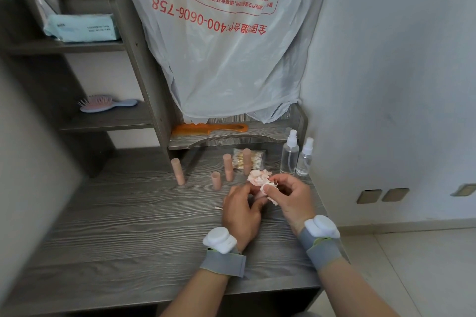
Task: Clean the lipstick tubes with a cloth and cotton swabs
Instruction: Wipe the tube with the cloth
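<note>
1. head view: the right hand pinches the cloth between its thumb and curled fingers. the cloth is crumpled, white, stained pink, and bunches above the thumb.
2. the left hand curls its fingers round the held tube. only a pinkish piece shows between the hands, so i cannot tell whether it is capped.
3. the held tube looks light, stiff and smooth, so it is likely to slip or spin under rubbing. i judge it best gripped round the lower barrel, leaving the upper end free for the cloth. the cloth is soft and limp, so it needs bunching over a fingertip to press.
4. hands, cloth and held tube sit just in front of the swab bag, toward the person, over the desk.
5. the back tube stands upright against the swab bag. the middle tube is just left of the bag, the short tube is further left and nearer the person, and the end tube is well to the left.
6. a loose swab lies on the desk in front-left of the swab bag, just beside the left hand.
7. two spray bottles stand just right of the swab bag, and an orange comb lies on the shelf behind it.
</note>
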### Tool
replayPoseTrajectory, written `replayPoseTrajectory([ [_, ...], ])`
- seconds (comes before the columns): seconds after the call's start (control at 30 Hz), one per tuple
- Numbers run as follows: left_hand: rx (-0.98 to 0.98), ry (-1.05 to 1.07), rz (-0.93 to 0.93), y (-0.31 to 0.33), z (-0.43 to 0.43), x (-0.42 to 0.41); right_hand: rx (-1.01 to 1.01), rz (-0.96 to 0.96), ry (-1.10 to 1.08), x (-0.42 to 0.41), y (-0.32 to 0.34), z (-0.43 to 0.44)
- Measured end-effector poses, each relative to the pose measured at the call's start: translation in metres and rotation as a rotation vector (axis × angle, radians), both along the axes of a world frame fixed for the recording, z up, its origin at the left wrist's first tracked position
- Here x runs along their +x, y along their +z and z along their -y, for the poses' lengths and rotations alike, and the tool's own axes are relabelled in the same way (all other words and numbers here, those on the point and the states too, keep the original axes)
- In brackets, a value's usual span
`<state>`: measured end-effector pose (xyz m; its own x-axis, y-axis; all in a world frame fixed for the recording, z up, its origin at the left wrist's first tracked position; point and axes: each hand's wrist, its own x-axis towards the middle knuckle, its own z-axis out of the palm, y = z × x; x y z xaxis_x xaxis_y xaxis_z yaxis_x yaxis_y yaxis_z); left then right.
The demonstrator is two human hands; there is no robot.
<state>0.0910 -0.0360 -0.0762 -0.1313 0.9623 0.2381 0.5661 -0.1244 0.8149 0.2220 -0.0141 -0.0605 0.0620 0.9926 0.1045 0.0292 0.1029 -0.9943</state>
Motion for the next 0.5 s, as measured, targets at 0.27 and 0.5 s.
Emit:
replayPoseTrajectory([
  [0.27, -0.014, 0.035, -0.015, 0.0068, 0.0024, 0.0026, -0.006, -0.019, -0.004, 0.0008, 0.0000, 0.0001],
  [0.5, 0.061, 0.017, -0.061, 0.0000, 0.0008, 0.0013, 0.012, -0.013, 0.009, -0.0001, -0.0006, 0.0000],
])
